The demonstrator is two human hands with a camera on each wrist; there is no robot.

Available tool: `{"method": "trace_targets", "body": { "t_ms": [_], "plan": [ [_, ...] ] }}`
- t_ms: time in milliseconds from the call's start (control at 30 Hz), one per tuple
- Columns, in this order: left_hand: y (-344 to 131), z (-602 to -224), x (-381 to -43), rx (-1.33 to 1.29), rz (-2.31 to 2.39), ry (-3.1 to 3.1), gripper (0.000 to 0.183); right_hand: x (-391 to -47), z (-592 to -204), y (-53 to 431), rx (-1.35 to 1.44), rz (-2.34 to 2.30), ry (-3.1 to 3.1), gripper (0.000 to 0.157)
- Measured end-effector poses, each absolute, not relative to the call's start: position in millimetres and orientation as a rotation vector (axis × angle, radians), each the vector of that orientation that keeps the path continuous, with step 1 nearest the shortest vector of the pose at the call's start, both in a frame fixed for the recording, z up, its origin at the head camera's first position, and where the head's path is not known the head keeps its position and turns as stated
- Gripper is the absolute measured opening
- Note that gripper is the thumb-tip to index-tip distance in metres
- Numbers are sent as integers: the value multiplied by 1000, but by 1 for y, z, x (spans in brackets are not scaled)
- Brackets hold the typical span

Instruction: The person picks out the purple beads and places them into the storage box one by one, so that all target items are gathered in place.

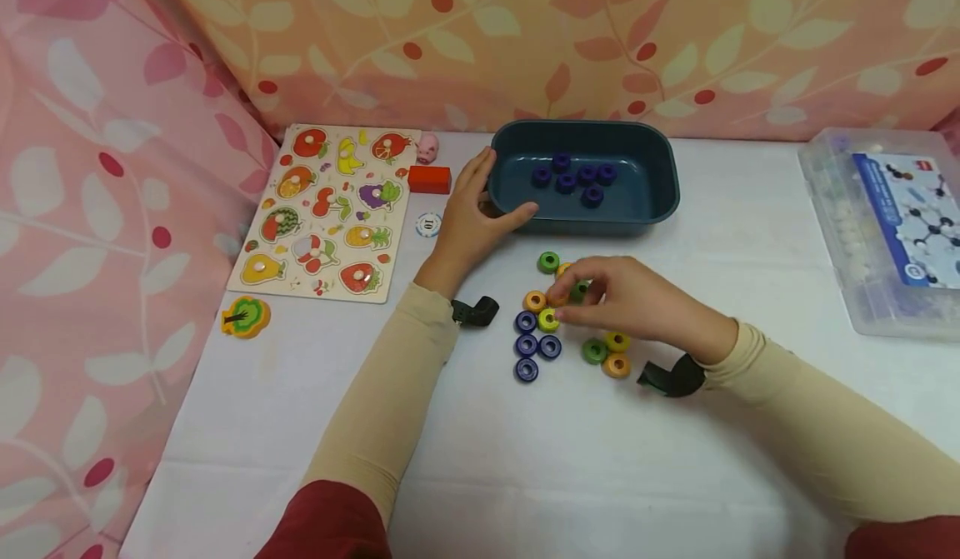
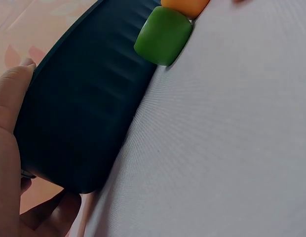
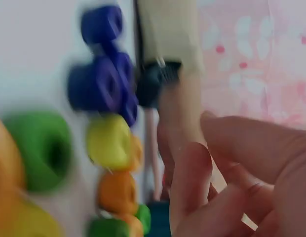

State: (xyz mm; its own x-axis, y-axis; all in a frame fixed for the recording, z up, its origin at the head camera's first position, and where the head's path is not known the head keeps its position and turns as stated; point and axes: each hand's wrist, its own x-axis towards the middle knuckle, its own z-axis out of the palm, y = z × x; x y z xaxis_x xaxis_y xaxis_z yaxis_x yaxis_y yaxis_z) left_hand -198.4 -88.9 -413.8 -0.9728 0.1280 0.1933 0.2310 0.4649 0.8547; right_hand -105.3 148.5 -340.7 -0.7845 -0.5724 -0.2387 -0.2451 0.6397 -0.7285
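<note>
With clock directions read from the head view, 12 being the far side, the left hand [image 1: 474, 224] is at the tray [image 1: 600, 227], gripping its 9 o'clock end, thumb along the near rim and fingers clamped round the end. In the tray lie six purple beads [image 1: 566, 182].

The right hand [image 1: 637, 296] hovers over the loose beads on the table [image 1: 510, 451], toward 6 o'clock from the tray. Its thumb and forefinger are bent and a little apart, with no bead visible between them. Their tips are close to a yellow bead [image 1: 548, 319] and an orange bead [image 1: 535, 301], at the hand's 9 o'clock. At its 8 o'clock are four purple ones [image 1: 526, 345]; at 7, a green, yellow and orange trio [image 1: 617, 365]. A green bead [image 1: 549, 262], at 10, is just beside the tray's near wall. The hand partly hides others.

From the left hand, a chip [image 1: 428, 225] is at 9 o'clock, a red block [image 1: 430, 180] at 10 and a pig [image 1: 427, 147] at 11. Past these, at the tray's 9, lies a fruit puzzle [image 1: 300, 238], with a tree piece [image 1: 245, 316] at its 7. A clear box [image 1: 840, 234] is at the tray's 3.
</note>
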Motion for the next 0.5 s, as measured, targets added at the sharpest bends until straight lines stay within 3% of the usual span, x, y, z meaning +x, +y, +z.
{"method": "trace_targets", "body": {
  "t_ms": [200, 500],
  "plan": [
    [-89, -414, -198, -323, -1570, -2581, 99, -74, -359, 151, -679, -1022, 2365, 21],
    [-89, -416, -199, -333, -1557, -2568, 99, -59, -375, 143, -840, -921, 2506, 24]
  ]
}}
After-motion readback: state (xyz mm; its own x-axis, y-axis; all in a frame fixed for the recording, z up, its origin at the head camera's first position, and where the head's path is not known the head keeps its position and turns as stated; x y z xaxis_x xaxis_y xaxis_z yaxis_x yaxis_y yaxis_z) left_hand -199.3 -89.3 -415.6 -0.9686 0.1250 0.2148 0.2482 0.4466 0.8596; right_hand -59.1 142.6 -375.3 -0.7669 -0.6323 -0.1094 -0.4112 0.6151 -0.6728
